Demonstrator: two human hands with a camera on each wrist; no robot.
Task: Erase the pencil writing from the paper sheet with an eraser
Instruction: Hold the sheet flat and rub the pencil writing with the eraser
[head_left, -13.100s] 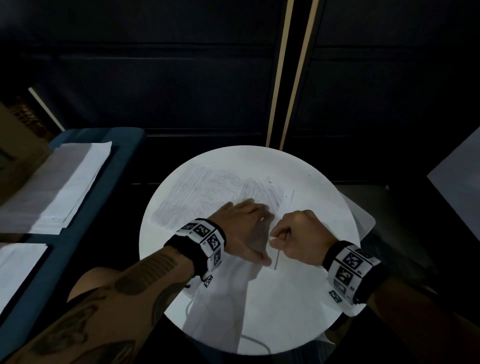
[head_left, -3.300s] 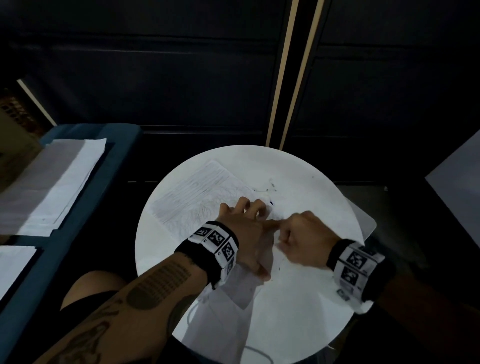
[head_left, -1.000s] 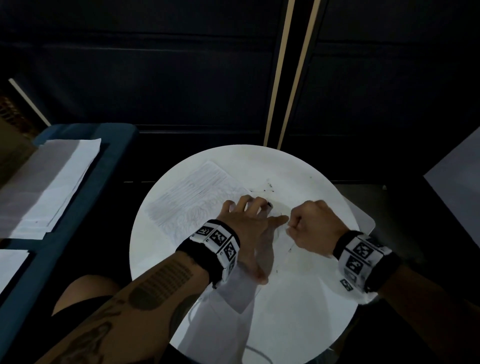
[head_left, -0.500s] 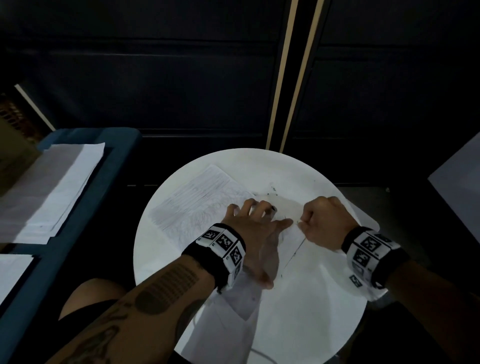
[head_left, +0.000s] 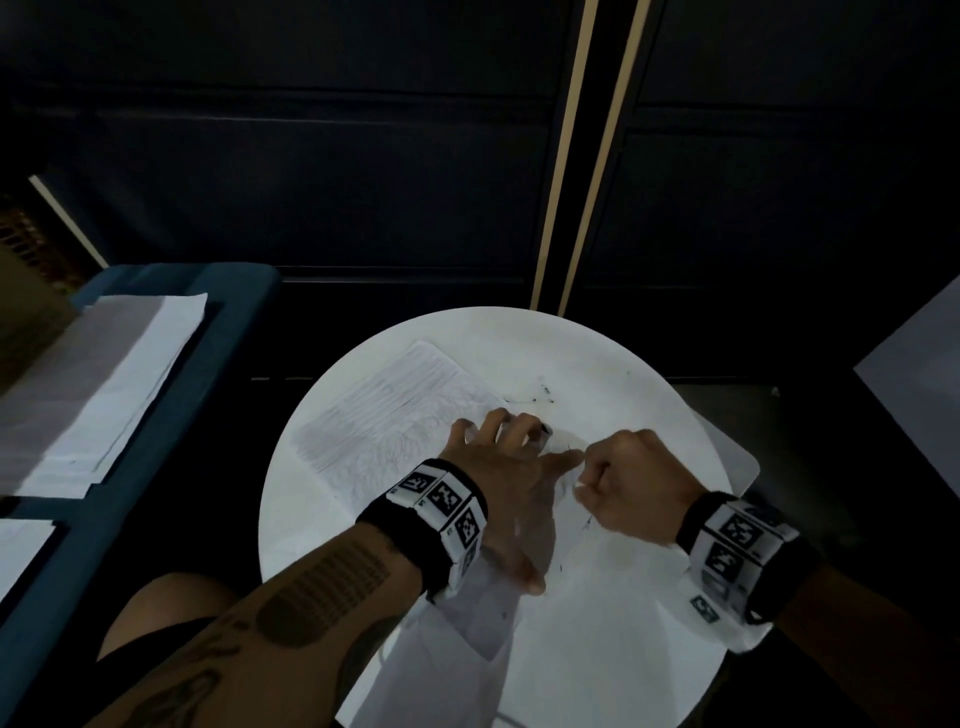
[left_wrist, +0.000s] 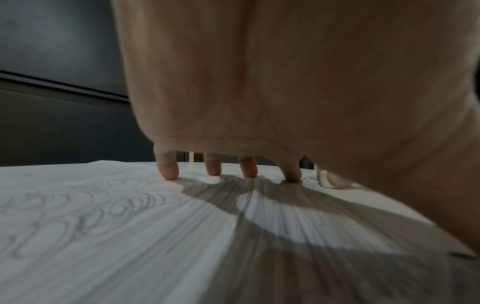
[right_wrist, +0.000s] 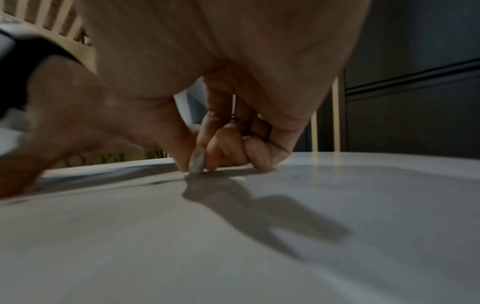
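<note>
A paper sheet (head_left: 384, 415) with pencil scribbles lies on the round white table (head_left: 649, 374). My left hand (head_left: 511, 467) rests on it with fingers spread, the fingertips (left_wrist: 168, 174) pressing the sheet down. Looped pencil marks (left_wrist: 85, 214) remain on the sheet's left part. Just right of the left forefinger, my right hand (head_left: 597, 480) is curled into a fist. Its thumb and forefinger pinch a small worn eraser (right_wrist: 196, 162), whose tip touches the paper. The eraser (left_wrist: 324, 179) also shows past my left hand in the left wrist view.
Dark eraser crumbs (head_left: 540, 397) lie on the table just beyond my fingers. A blue bench (head_left: 239, 291) at the left carries stacks of paper (head_left: 104, 384). Dark wall panels stand behind the table. A grey panel (head_left: 919, 374) is at the right edge.
My right hand with the eraser has slid back toward the left forefinger, after sitting farther right half a second ago. The left hand has stayed spread on the sheet.
</note>
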